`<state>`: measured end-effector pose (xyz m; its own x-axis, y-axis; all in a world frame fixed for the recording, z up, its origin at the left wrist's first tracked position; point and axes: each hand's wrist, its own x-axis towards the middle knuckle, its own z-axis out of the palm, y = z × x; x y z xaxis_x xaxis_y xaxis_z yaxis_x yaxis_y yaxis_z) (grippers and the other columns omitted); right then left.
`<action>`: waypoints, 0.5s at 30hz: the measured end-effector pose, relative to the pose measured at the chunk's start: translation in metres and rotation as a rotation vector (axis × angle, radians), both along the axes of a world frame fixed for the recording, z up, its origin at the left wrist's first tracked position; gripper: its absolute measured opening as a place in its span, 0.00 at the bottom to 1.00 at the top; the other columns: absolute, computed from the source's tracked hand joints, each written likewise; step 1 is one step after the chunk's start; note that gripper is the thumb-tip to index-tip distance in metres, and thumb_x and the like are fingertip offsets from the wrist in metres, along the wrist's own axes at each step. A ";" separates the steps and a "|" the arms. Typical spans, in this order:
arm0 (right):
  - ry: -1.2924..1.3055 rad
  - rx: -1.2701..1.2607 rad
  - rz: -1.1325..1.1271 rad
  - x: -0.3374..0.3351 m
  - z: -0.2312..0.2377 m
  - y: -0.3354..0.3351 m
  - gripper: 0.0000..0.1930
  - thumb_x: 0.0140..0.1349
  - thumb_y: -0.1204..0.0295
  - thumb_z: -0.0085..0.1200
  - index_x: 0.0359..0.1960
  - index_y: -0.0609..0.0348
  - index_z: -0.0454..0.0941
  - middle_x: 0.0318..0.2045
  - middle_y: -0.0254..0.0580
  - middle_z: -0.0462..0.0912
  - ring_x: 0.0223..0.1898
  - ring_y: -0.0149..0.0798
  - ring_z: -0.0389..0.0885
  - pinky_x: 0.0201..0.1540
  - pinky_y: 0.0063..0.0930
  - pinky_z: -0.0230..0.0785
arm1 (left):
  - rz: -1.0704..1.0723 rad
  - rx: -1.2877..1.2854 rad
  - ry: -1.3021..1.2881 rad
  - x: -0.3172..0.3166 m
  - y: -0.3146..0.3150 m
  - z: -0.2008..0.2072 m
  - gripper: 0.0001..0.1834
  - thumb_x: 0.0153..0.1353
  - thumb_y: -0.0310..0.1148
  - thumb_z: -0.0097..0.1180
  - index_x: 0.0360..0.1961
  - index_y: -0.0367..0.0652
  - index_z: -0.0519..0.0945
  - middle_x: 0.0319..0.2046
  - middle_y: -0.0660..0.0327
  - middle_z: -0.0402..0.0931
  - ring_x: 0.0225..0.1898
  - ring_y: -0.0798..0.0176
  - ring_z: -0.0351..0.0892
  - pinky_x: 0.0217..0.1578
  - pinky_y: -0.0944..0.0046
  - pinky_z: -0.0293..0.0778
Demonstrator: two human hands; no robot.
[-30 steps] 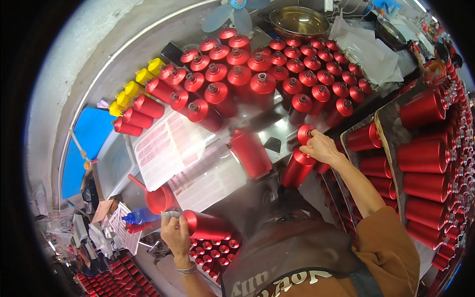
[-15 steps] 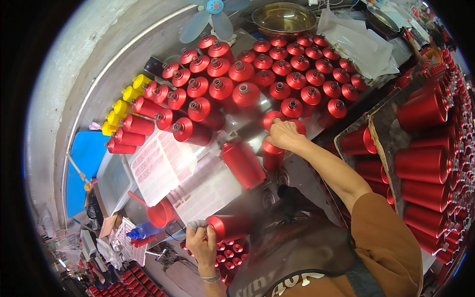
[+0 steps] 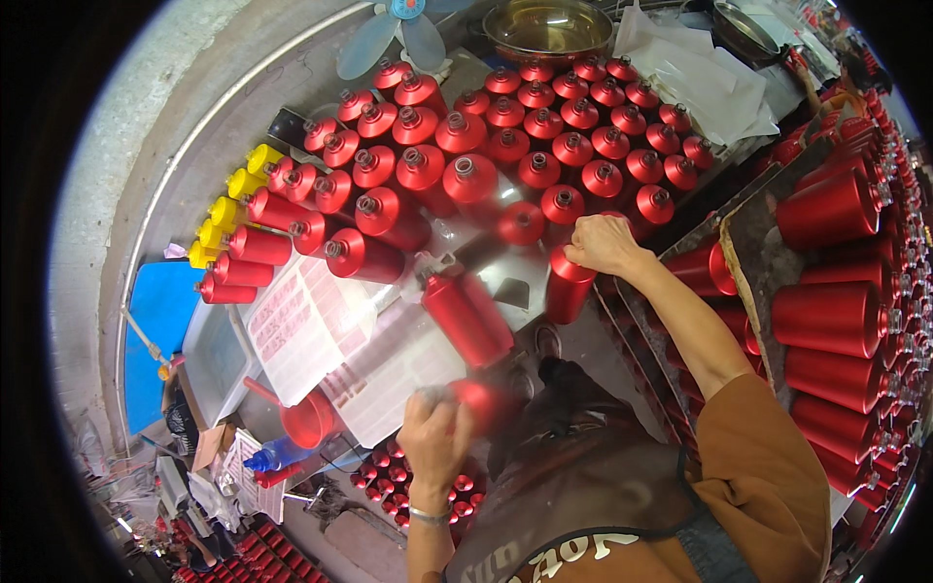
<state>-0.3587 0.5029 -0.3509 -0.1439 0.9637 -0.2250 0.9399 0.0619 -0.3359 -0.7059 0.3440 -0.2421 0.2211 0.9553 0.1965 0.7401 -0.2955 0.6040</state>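
My left hand (image 3: pixel 434 437), wearing a bracelet at the wrist, is closed at the lower middle around the neck end of a red bottle (image 3: pixel 488 406), which is blurred by motion. A pale grey patch shows at its fingers, too smeared to name. At the table's right edge my right hand (image 3: pixel 609 245) is closed at the top of another red metal-looking bottle (image 3: pixel 568 291); its fingertips are partly hidden. Between the hands a larger red bottle (image 3: pixel 468 321) stands on the table, with something clear and crumpled beside its neck. Behind are many open-necked red bottles (image 3: pixel 476 180) in rows.
White printed sheets (image 3: pixel 330 330) cover the table's left part. Yellow cylinders (image 3: pixel 224 211) line the far left, near a blue panel (image 3: pixel 158 340). A red dipper (image 3: pixel 309 420) sits near left. At the back are a fan (image 3: pixel 406 10) and a metal basin (image 3: pixel 549 29). Bottle-filled racks (image 3: pixel 831 311) stand right.
My left hand has moved up and to the right with its bottle. My right hand has shifted right with a bottle, away from the standing rows. The view has shifted slightly.
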 end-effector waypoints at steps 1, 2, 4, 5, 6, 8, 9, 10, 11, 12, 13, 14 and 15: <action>0.025 0.045 0.017 0.007 -0.004 0.000 0.15 0.48 0.61 0.59 0.17 0.62 0.81 0.30 0.48 0.85 0.31 0.55 0.84 0.35 0.49 0.75 | -0.026 0.011 0.016 0.012 0.009 -0.003 0.06 0.56 0.23 0.64 0.25 0.33 0.78 0.33 0.54 0.78 0.34 0.53 0.79 0.35 0.58 0.75; 0.016 0.061 0.026 0.014 -0.008 0.001 0.15 0.48 0.62 0.59 0.17 0.62 0.81 0.30 0.48 0.84 0.31 0.55 0.84 0.35 0.49 0.75 | -0.036 -0.004 0.032 0.023 0.018 -0.007 0.06 0.56 0.24 0.64 0.26 0.34 0.79 0.34 0.54 0.78 0.35 0.52 0.79 0.36 0.58 0.76; 0.000 0.050 0.055 0.024 -0.014 0.001 0.14 0.49 0.62 0.59 0.17 0.62 0.81 0.30 0.47 0.84 0.31 0.54 0.83 0.34 0.49 0.75 | -0.111 0.034 -0.008 0.046 0.041 -0.021 0.06 0.57 0.26 0.65 0.28 0.35 0.81 0.35 0.54 0.78 0.36 0.50 0.80 0.39 0.56 0.76; -0.020 0.090 0.048 0.027 -0.016 0.001 0.14 0.49 0.62 0.59 0.18 0.61 0.82 0.31 0.46 0.84 0.31 0.54 0.83 0.37 0.49 0.74 | -0.147 0.026 -0.017 0.057 0.051 -0.028 0.07 0.57 0.28 0.64 0.28 0.35 0.81 0.36 0.53 0.78 0.38 0.49 0.80 0.39 0.56 0.76; -0.048 0.099 0.047 0.028 -0.018 0.000 0.13 0.50 0.62 0.59 0.19 0.60 0.83 0.31 0.46 0.84 0.32 0.53 0.83 0.40 0.49 0.73 | -0.178 0.005 -0.030 0.069 0.059 -0.036 0.07 0.58 0.29 0.64 0.29 0.35 0.82 0.37 0.53 0.78 0.40 0.49 0.80 0.40 0.55 0.76; -0.138 0.139 0.024 0.027 -0.020 -0.004 0.12 0.51 0.63 0.59 0.21 0.59 0.85 0.32 0.45 0.84 0.32 0.51 0.83 0.46 0.48 0.70 | -0.194 -0.012 -0.012 0.093 0.074 -0.054 0.08 0.59 0.31 0.63 0.30 0.35 0.83 0.37 0.52 0.77 0.41 0.48 0.79 0.40 0.53 0.77; -0.139 0.130 0.002 0.024 -0.022 -0.006 0.12 0.53 0.62 0.60 0.22 0.56 0.86 0.33 0.43 0.84 0.35 0.49 0.84 0.53 0.50 0.64 | -0.201 -0.021 0.000 0.105 0.082 -0.063 0.09 0.60 0.32 0.62 0.30 0.35 0.83 0.38 0.52 0.77 0.42 0.48 0.78 0.40 0.52 0.77; -0.184 0.234 0.047 0.021 -0.023 -0.010 0.11 0.54 0.63 0.60 0.21 0.54 0.86 0.33 0.42 0.83 0.38 0.47 0.83 0.55 0.51 0.62 | -0.189 -0.034 0.020 0.117 0.089 -0.072 0.09 0.61 0.32 0.62 0.31 0.36 0.83 0.38 0.51 0.76 0.43 0.48 0.78 0.40 0.52 0.77; -0.221 0.268 0.041 0.018 -0.024 -0.014 0.11 0.55 0.63 0.60 0.21 0.54 0.86 0.33 0.42 0.83 0.39 0.46 0.83 0.54 0.51 0.62 | -0.173 -0.045 0.043 0.128 0.096 -0.081 0.09 0.61 0.32 0.61 0.31 0.36 0.84 0.39 0.51 0.75 0.43 0.47 0.78 0.40 0.51 0.77; -0.208 0.355 0.064 0.016 -0.026 -0.018 0.11 0.56 0.64 0.60 0.20 0.54 0.85 0.33 0.42 0.82 0.39 0.46 0.82 0.53 0.52 0.62 | -0.154 -0.049 0.063 0.138 0.103 -0.091 0.09 0.61 0.32 0.61 0.32 0.36 0.84 0.39 0.51 0.75 0.44 0.47 0.77 0.40 0.51 0.77; -0.252 0.378 0.071 0.014 -0.027 -0.022 0.09 0.56 0.66 0.61 0.21 0.54 0.85 0.33 0.41 0.81 0.38 0.45 0.82 0.49 0.49 0.64 | -0.141 -0.037 0.070 0.146 0.109 -0.100 0.09 0.61 0.32 0.61 0.32 0.36 0.84 0.40 0.51 0.74 0.44 0.47 0.77 0.40 0.50 0.77; -0.264 0.382 0.027 0.013 -0.029 -0.025 0.08 0.55 0.67 0.62 0.22 0.55 0.84 0.33 0.41 0.81 0.38 0.44 0.81 0.46 0.48 0.65 | -0.125 -0.019 0.072 0.154 0.114 -0.110 0.09 0.61 0.32 0.61 0.32 0.36 0.84 0.40 0.51 0.74 0.44 0.47 0.77 0.40 0.50 0.77; -0.250 0.403 0.004 0.013 -0.030 -0.027 0.07 0.54 0.67 0.63 0.23 0.55 0.84 0.33 0.41 0.81 0.38 0.44 0.81 0.44 0.47 0.65 | -0.110 -0.001 0.074 0.160 0.119 -0.120 0.09 0.61 0.32 0.61 0.32 0.36 0.84 0.41 0.51 0.73 0.44 0.47 0.77 0.40 0.50 0.77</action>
